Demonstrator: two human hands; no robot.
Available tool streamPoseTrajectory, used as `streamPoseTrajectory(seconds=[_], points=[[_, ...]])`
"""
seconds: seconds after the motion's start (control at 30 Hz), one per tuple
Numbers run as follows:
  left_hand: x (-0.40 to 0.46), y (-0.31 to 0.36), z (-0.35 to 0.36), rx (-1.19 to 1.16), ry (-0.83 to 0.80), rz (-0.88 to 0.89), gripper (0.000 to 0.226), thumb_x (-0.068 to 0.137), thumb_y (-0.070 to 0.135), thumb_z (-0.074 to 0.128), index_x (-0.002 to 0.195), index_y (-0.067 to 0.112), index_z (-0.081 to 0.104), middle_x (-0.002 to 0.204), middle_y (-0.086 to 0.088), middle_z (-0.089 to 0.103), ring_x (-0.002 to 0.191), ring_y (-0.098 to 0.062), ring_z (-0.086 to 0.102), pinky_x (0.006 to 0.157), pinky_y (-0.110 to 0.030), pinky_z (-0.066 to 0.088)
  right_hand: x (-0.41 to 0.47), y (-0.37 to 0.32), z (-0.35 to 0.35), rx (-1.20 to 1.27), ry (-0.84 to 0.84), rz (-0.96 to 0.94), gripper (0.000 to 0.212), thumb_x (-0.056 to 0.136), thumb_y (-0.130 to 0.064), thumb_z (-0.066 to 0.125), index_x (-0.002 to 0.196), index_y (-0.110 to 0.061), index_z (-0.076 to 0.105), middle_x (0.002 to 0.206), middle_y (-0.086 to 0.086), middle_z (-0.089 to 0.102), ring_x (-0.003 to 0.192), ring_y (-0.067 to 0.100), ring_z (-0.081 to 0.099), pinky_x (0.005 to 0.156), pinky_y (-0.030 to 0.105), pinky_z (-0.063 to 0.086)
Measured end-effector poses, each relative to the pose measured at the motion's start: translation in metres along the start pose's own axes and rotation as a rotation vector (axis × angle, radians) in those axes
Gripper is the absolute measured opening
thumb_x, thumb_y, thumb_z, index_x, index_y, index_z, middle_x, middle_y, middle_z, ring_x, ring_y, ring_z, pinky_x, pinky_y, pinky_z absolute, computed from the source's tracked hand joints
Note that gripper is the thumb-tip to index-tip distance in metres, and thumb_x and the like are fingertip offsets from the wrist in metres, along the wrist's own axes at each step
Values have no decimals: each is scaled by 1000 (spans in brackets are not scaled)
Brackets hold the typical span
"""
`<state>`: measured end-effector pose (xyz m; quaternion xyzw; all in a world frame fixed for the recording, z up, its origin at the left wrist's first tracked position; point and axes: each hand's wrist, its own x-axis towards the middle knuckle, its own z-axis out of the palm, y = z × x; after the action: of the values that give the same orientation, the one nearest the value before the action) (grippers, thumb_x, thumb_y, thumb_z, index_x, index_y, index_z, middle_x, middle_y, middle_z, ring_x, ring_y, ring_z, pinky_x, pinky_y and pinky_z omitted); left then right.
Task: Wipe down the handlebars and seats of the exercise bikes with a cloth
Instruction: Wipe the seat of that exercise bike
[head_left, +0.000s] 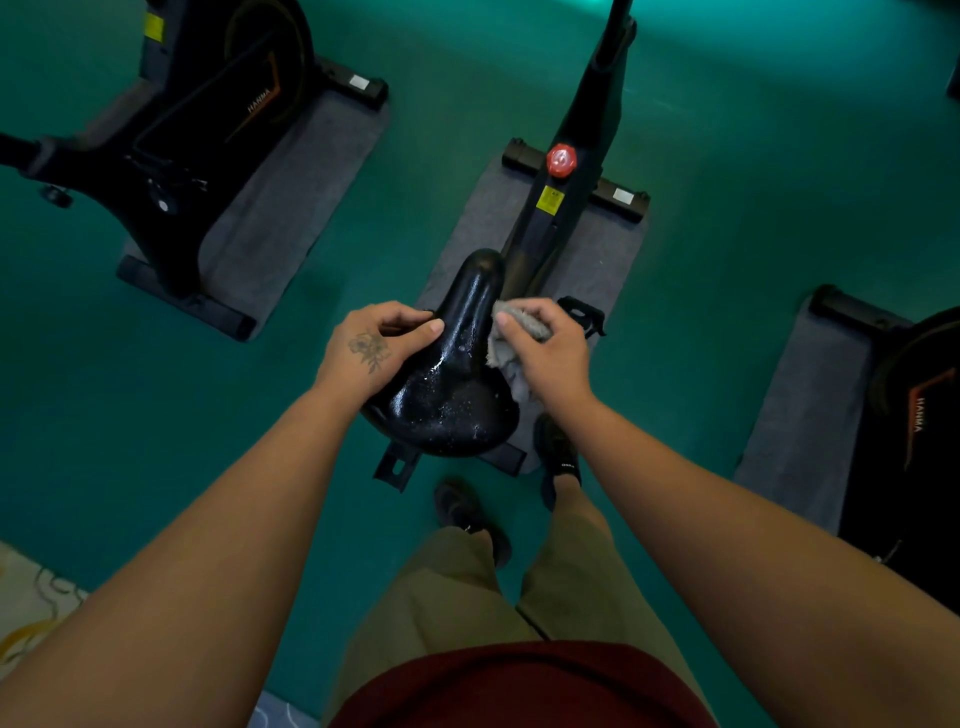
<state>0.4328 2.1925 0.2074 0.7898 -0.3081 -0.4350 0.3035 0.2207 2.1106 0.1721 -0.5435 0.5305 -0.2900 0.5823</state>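
Observation:
A black bike seat (457, 374) stands just in front of me, its nose pointing away; its top is wet and speckled with droplets. My left hand (376, 345) grips the seat's left edge, thumb lying on top. My right hand (548, 345) holds a bunched grey cloth (511, 338) against the seat's right side, near the narrow part. The frame (571, 171) of this bike runs away from me with a red knob (561, 160) on it. The handlebars are out of view.
A second black exercise bike (171, 150) stands at the left on a grey mat (291, 202). A third bike (909, 415) sits at the right edge on its own mat. The floor is green. My feet (470, 514) are just behind the seat.

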Motion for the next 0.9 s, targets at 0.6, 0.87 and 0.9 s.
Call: streamPoseTrajectory(seconds=[0.6,0.87,0.9], points=[[3,-4,1,-61,-20,-4,42,64,69,85,97,44,83,98,16,81,100,-7,76,109,-43,54,-10,7,-13,-1,-194,9,18,88,-4,83,99,-9,69,88,-4,68,77,2,63,74,23,52],[4,-3,1,-81,-11,-17,20,78,49,90,94,38,84,96,14,81,97,-6,76,108,-40,54,-17,12,-20,-30,-290,-26,13,92,-6,79,98,-7,68,92,-2,66,80,3,63,77,20,50],[3,-3,1,-77,-13,-15,21,78,50,90,94,39,84,95,15,81,96,-5,76,108,-38,54,-22,16,-23,-27,-305,-19,12,93,-7,79,98,-9,69,93,-1,66,82,4,63,78,21,50]])
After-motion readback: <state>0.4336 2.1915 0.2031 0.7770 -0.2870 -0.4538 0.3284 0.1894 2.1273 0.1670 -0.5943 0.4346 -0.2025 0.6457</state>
